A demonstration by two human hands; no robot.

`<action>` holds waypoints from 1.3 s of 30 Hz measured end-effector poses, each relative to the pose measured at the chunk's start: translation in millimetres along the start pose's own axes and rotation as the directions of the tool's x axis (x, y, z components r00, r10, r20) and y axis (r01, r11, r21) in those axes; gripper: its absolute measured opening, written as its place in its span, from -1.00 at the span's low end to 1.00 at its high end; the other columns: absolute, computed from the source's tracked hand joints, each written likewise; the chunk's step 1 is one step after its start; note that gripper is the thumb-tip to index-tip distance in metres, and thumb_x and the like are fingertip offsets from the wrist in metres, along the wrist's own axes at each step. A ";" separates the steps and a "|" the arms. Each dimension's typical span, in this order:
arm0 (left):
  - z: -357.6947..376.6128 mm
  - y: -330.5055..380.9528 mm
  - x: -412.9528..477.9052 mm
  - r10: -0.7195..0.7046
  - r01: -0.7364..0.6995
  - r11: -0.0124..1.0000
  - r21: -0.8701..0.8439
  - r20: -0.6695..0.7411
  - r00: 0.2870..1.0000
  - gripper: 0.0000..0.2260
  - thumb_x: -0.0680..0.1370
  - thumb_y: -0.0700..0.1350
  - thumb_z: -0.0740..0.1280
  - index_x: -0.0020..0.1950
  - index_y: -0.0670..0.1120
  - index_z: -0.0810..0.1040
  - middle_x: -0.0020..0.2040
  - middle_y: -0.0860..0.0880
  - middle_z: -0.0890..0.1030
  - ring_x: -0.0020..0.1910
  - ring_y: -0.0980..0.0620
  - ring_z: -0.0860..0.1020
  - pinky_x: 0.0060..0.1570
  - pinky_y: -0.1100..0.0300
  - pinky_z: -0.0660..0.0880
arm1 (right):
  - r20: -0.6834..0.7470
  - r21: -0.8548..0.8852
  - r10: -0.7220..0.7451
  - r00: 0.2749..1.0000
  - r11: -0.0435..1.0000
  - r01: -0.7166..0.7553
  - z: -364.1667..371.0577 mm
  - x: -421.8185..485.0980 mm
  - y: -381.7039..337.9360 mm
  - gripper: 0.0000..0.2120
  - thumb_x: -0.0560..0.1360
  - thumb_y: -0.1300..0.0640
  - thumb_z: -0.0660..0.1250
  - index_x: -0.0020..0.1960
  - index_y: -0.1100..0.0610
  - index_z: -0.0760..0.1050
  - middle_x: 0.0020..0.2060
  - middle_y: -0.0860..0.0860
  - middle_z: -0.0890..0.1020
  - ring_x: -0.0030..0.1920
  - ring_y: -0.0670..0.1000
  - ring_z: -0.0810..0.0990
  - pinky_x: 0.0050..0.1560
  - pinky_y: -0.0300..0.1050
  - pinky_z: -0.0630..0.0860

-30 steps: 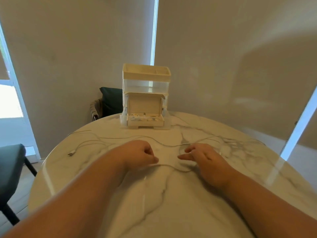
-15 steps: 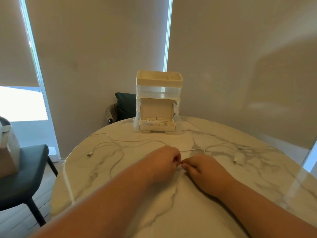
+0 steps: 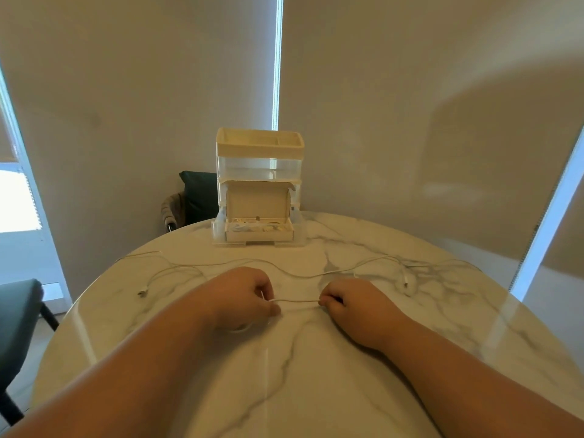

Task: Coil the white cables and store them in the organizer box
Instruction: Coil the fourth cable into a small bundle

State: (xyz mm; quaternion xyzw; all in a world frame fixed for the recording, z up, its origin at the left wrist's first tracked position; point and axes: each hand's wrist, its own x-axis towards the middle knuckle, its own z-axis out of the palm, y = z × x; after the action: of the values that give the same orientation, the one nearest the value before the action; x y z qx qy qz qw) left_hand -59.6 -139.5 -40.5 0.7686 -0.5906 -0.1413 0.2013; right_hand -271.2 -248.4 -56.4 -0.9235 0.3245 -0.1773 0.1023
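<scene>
Two hands on one cable, and a tangle waiting to bite

Left hand (image 3: 243, 298) and right hand (image 3: 354, 306) each have curled fingers pinching a short stretch of white cable (image 3: 295, 301), pulled straight between them over the near-middle of the counter (image 3: 316, 374). My worry is the loose cables (image 3: 436, 267) bunched far right. I can't tell where the held one runs, so winding it could drag that knot tighter. The plug (image 3: 143, 292) near the left edge could slide off the slick marble. The organizer box (image 3: 259, 188) sits at the far side, drawer open.

No readable text or labels.
</scene>
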 end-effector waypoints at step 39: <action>-16.1 19.1 -3.0 -0.037 0.003 0.448 -0.894 -0.015 0.999 -0.65 0.47 -0.42 0.40 0.20 -0.14 0.50 -0.02 -0.15 0.70 -0.08 -0.07 0.67 -0.08 0.12 0.62 | -0.163 0.243 0.078 0.984 0.969 -0.036 -8.5 -12.7 -25.2 -0.50 0.53 -0.17 0.34 0.43 -0.19 0.34 0.21 -0.23 0.44 0.07 -0.30 0.43 0.06 -0.41 0.36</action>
State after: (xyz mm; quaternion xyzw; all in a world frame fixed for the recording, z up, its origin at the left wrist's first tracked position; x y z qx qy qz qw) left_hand -69.3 -138.6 -17.3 0.5574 -0.4158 -0.4204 0.5828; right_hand -269.6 -221.6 -44.2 -0.8761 0.3348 -0.2906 0.1894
